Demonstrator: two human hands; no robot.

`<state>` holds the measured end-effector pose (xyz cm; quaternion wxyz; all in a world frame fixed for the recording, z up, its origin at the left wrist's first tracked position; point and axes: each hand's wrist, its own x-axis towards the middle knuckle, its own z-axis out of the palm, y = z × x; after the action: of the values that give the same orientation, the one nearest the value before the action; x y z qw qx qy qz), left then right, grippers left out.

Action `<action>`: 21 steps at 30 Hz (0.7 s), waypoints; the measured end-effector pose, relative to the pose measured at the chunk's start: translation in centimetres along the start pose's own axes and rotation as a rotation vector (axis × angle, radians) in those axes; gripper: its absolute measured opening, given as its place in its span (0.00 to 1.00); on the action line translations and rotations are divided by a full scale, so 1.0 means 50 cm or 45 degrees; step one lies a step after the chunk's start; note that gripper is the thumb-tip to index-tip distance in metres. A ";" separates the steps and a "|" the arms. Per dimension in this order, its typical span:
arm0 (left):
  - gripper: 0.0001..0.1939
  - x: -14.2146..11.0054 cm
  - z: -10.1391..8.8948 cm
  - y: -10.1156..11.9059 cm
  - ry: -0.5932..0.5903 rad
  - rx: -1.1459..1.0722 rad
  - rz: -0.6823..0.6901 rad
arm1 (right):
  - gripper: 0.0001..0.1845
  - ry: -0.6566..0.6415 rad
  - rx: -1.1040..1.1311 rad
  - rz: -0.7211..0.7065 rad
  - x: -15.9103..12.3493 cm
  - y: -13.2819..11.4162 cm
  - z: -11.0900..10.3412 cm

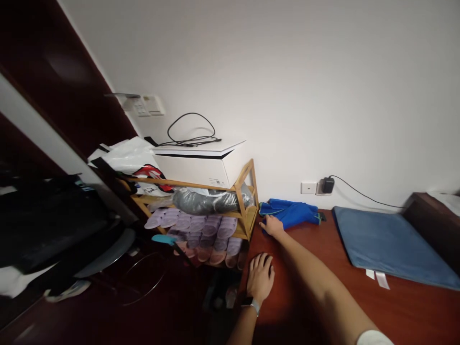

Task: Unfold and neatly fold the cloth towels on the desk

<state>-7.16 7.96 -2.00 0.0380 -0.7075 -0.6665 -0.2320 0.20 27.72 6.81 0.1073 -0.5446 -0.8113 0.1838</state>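
A blue cloth [298, 214] with green edging lies bunched on the reddish-brown tabletop [287, 297], against the wall. My right hand [272, 225] is at its left end, fingers bent down onto the fabric; some of the fingertips are hidden. Nearer to me, my left hand [260, 278] rests palm down by the table's left edge, holding nothing, with its fingers spread a little. A watch is on that wrist.
Left of the table stands a wooden rack [247, 201] with lilac slippers [212, 225] and a white box [194, 167] topped by a black cable. A blue-grey flat cushion [391, 244] lies at right. A black charger [327, 185] is plugged into the wall.
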 end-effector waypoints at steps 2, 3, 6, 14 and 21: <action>0.22 -0.001 0.002 0.001 -0.010 0.003 -0.011 | 0.22 -0.011 -0.017 0.118 0.006 -0.023 0.034; 0.23 -0.001 0.003 0.001 -0.016 0.003 -0.013 | 0.21 -0.007 -0.022 0.155 0.000 -0.029 0.049; 0.23 -0.002 0.006 0.000 -0.029 -0.014 -0.006 | 0.18 0.025 -0.007 0.160 -0.057 -0.024 0.071; 0.21 0.009 0.008 -0.009 0.009 -0.076 0.036 | 0.09 0.215 0.144 -0.001 -0.401 0.126 0.088; 0.14 -0.017 -0.022 0.047 0.004 -0.219 0.094 | 0.07 0.320 0.141 0.005 -0.622 0.198 0.066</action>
<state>-5.22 6.53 -0.75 -0.0132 -0.7318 -0.6175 -0.2879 19.25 1.76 0.54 0.2376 -0.5583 -0.7789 0.1586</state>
